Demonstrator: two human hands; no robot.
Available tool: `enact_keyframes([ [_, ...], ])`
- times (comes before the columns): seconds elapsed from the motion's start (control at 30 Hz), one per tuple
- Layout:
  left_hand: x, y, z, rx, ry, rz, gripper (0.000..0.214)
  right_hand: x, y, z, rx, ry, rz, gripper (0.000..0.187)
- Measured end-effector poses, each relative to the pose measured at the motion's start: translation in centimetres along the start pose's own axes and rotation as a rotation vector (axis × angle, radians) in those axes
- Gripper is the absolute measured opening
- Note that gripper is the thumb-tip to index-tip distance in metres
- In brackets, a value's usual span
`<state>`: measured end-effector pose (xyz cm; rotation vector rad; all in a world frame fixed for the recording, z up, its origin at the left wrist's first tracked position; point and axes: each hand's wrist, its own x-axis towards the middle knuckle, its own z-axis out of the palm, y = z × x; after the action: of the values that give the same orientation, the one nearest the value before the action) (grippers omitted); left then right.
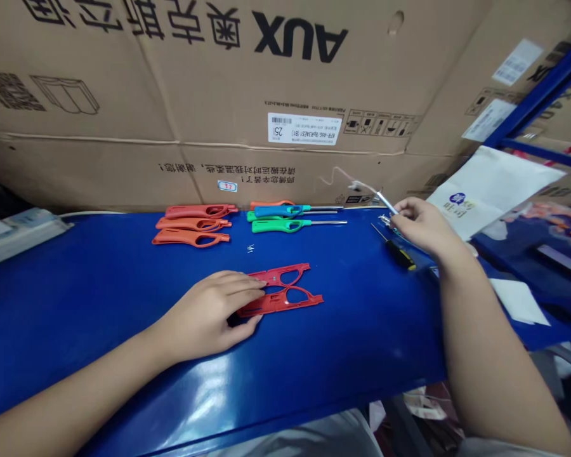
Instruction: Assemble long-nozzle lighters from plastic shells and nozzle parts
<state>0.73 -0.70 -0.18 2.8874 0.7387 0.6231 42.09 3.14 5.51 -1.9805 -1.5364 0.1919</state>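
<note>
Blue tabletop [352, 343], red casings [272, 305], cardboard [209, 89] behind

Your left hand [209, 314] and right hand [426, 225] are bare, as are your left forearm [99, 374] and right forearm [490, 343]. You wear a grey sleeve [499, 448] on the right arm and light grey cloth [323, 441] at your lap.

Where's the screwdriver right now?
In the head view, the screwdriver lies on the blue table, right of the frontmost green lighter and just below the right hand.
</note>
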Motion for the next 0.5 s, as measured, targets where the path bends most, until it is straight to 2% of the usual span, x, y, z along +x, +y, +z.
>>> enact_keyframes([
  [0.07, -0.1, -0.2, -0.3, 0.014, -0.017, 0.005, 0.027, -0.9, -1.6, 1.4, 0.164, -0.106, -0.022, 0.010],
  [0.2, -0.1, -0.2, -0.9, 0.014, 0.012, -0.005, 0.031, -3.4, -4.5, 4.1, 0.291, -0.251, -0.317, 0.016],
  [0.3, 0.1, 0.0, -0.9, -0.022, 0.139, -0.073, 0.028, -5.3, -6.1, 5.3, 0.348, -0.389, -0.441, 0.018],
  [0.43, 0.2, 0.1, -0.8, 0.036, 0.343, -0.210, 0.026, -7.2, -7.4, 5.7, 0.416, -0.581, -0.475, 0.025],
  [0.5, 0.2, 0.1, -0.8, 0.050, 0.397, -0.237, 0.029, -7.6, -7.7, 5.9, 0.453, -0.706, -0.486, 0.027],
])
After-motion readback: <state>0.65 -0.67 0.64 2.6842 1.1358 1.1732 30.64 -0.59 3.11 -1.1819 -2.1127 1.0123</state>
